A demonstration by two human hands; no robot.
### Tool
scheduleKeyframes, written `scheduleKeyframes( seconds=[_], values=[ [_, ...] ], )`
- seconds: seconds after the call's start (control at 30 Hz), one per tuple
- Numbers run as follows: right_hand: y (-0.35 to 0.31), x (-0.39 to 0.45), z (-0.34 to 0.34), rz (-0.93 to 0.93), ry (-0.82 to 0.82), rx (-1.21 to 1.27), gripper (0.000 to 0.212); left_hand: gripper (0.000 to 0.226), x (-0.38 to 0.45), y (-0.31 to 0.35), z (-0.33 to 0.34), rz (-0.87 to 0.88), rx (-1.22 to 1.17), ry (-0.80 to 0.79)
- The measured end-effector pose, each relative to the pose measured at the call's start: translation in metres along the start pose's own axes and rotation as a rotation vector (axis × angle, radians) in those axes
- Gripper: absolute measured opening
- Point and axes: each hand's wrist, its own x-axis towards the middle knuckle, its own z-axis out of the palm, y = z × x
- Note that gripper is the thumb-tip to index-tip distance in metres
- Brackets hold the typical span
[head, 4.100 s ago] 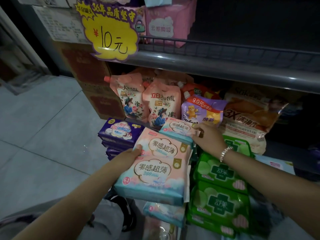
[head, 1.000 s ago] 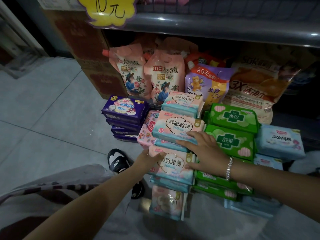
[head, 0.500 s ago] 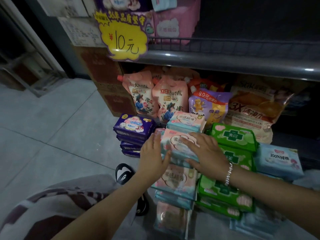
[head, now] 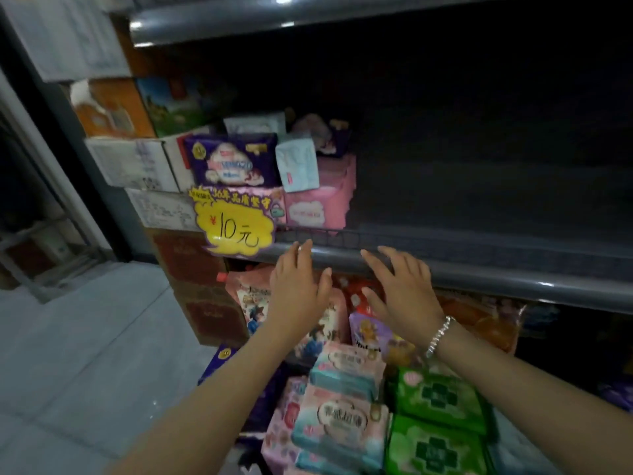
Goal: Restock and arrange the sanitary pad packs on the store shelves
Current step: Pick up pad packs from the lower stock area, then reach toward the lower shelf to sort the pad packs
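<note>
Grey shelf edge (head: 479,274), two green packs (head: 438,423), two empty hands.

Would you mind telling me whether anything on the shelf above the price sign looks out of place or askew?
Yes. A small pale blue pack leans tilted against the purple pack, on top of the pink packs rather than lying flat in a row. The rest of that shelf, to the right, is too dark to judge.
</note>
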Motion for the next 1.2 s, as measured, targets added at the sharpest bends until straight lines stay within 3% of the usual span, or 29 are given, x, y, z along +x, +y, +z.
scheduleKeyframes(
  seconds=[0.23,0.47,0.57,0.73,0.83,0.9,0.97,1.1,1.2],
  values=[
    [0.004,0.090,0.000,0.053,-0.013,0.179,0.058,0.075,0.094,0.001,-0.016,-0.117,-0.228,0.120],
    [0.004,0.166,0.015,0.135,-0.152,0.672,0.067,0.097,0.158,-0.013,-0.009,-0.280,-0.492,0.195],
    [-0.003,0.182,0.018,0.209,-0.166,0.822,0.071,0.092,0.172,-0.015,-0.012,-0.301,-0.543,0.172],
    [-0.015,0.194,0.014,0.311,-0.087,1.086,0.055,0.061,0.184,-0.014,-0.007,-0.248,-0.522,0.172],
    [-0.016,0.199,0.011,0.332,0.014,1.293,0.040,0.055,0.183,-0.008,0.003,-0.219,-0.473,0.145],
    [-0.012,0.199,0.004,0.361,0.052,1.347,0.022,0.048,0.179,0.003,0.005,-0.222,-0.503,0.128],
    [-0.006,0.194,-0.003,0.354,0.089,1.353,0.017,0.041,0.174,0.014,0.002,-0.230,-0.576,0.109],
    [0.001,0.172,-0.016,0.378,0.173,1.332,0.013,0.048,0.157,0.037,-0.011,-0.224,-0.873,0.067],
    [0.004,0.148,-0.027,0.358,0.226,1.276,0.008,0.082,0.139,0.051,-0.019,-0.195,-1.009,0.014]
  ],
)
